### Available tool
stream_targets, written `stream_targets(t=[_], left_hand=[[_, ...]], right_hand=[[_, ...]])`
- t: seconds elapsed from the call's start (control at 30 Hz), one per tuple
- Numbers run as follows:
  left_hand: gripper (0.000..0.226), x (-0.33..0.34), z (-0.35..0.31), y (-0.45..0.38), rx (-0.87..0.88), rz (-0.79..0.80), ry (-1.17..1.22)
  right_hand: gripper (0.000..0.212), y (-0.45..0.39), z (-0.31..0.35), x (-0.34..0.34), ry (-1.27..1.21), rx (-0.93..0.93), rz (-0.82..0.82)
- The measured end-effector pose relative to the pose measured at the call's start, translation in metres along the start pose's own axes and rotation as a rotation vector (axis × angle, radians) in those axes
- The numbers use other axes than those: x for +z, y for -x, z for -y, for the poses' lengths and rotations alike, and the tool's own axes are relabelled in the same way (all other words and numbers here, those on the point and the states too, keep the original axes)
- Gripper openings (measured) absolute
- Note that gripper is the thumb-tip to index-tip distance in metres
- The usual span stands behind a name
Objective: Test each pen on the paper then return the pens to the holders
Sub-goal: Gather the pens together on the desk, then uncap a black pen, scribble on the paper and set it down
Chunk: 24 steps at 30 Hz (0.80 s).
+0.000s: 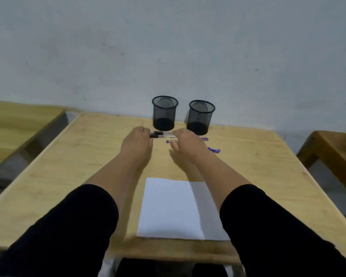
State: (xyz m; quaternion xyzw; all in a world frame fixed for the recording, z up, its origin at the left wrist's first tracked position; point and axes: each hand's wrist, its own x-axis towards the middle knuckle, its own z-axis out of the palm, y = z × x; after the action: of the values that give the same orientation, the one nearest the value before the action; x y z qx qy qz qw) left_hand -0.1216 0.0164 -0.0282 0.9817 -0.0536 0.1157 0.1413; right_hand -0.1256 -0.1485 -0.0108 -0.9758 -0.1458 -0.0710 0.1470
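Two black mesh pen holders, the left one (164,112) and the right one (201,116), stand empty at the table's far edge by the wall. In front of them lie black-capped pens (161,134) and purple pens (213,150). My left hand (137,143) has its fingers curled around the black caps of the black-capped pens. My right hand (188,145) is spread, with its fingertips at the other end of those pens, and it covers part of the purple pens. A blank white paper (172,208) lies near the front edge, between my forearms.
The wooden table (68,166) backs onto a pale wall. Another wooden table (12,124) stands to the left across a gap, and a darker wooden piece (332,148) stands to the right. My black sleeves fill the bottom of the view.
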Motion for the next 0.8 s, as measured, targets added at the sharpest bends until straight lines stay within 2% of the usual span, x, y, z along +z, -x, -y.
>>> stream_targets(t=[0.23,0.57,0.67,0.73,0.8], left_hand=[[0.026,0.017,0.023,-0.029,0.018,0.039,0.046],[0.016,0.023,0.026,-0.041,0.019,-0.039,0.11],[0.017,0.012,0.028,-0.039,0.008,-0.109,0.191],[0.024,0.004,0.03,-0.036,-0.008,-0.155,0.242],[0.021,-0.003,0.028,-0.033,-0.01,-0.166,0.319]], right_hand=[[0.031,-0.054,0.009,0.035,-0.008,-0.094,0.01],[0.022,-0.073,0.0,0.039,0.018,-0.132,-0.016],[0.018,-0.068,0.001,0.021,-0.127,-0.093,-0.048],[0.014,-0.062,0.001,0.003,-0.287,-0.02,-0.077],[0.01,-0.049,0.001,-0.012,-0.49,0.084,-0.098]])
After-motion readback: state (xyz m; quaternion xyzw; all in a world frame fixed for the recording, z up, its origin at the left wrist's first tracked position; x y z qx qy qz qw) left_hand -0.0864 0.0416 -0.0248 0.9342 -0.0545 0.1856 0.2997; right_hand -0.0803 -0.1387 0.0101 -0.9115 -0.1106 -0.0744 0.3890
